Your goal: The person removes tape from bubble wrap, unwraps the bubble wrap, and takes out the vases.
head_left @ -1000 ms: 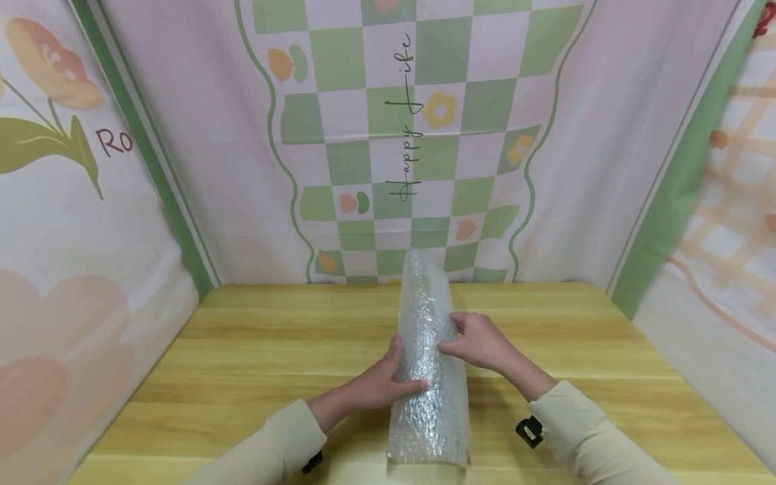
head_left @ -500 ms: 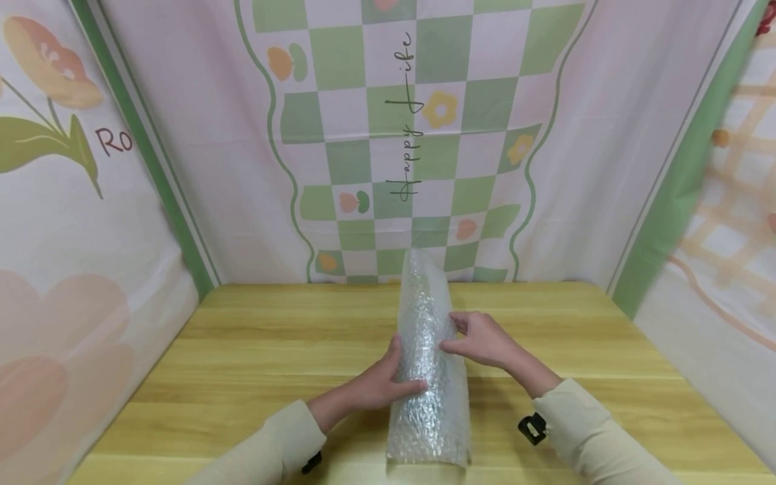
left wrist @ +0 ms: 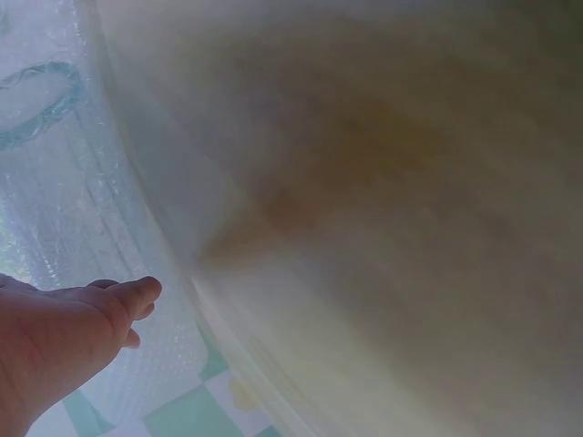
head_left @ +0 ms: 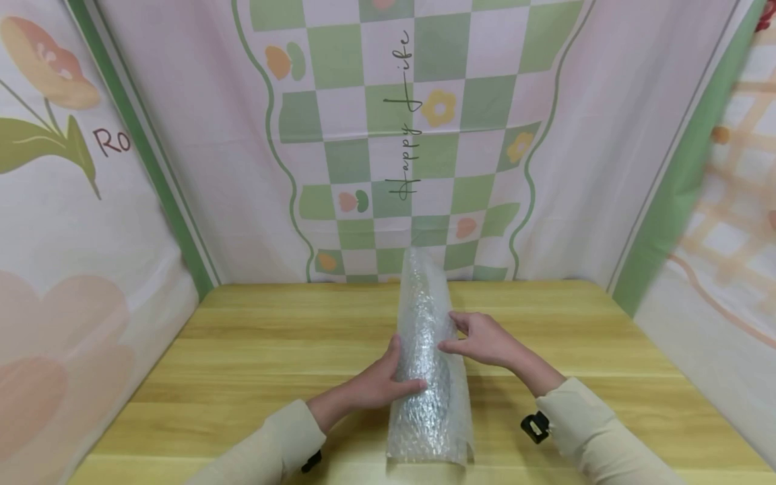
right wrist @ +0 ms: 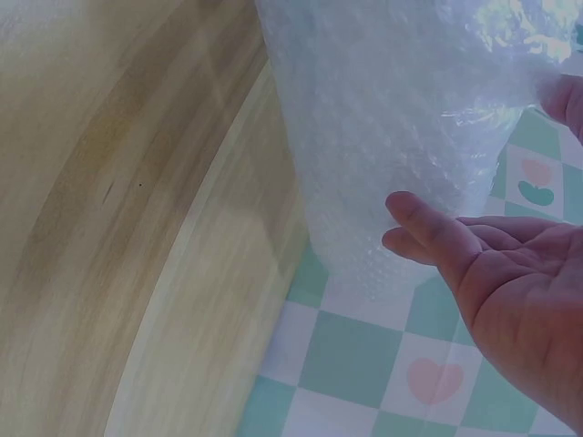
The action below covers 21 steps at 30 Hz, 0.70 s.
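Observation:
A roll of clear bubble wrap stands lengthwise in the middle of the wooden table, slanting away from me. My left hand holds its left side, with the thumb laid across the front. My right hand is at the right edge, the thumb on the near face and the fingers higher on the edge. In the right wrist view these fingers lie against the wrap, with the thumb apart from them. Through the wrap in the left wrist view shows a bluish ring; what it belongs to is unclear.
The light wooden table ends at a cloth backdrop with green checks. More printed cloth hangs on the left and right. A black clip-like piece sits by the right cuff.
Both hands stay at the same places on the bubble wrap. My right forearm has shifted slightly to the right, and the wrap's lower right edge stands out a little more.

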Tool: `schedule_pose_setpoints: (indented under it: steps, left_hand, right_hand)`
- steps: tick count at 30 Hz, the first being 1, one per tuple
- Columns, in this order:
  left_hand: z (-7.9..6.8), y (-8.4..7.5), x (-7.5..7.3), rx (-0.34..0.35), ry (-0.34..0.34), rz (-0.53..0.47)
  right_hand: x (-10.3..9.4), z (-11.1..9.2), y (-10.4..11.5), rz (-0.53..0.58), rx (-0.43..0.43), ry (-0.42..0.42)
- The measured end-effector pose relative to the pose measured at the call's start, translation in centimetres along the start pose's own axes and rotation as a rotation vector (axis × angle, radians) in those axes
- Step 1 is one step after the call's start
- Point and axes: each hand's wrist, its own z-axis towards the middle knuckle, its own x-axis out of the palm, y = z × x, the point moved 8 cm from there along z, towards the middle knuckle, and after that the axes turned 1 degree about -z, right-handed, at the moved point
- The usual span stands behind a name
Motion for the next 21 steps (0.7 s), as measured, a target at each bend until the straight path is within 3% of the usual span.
schedule_pose_setpoints:
  steps: [21]
  left_hand:
    - [-0.06, -0.05, -0.04, -0.003, 0.004, 0.009]
  right_hand:
    - [-0.03, 0.04, 0.18, -0.076, 0.04, -0.037]
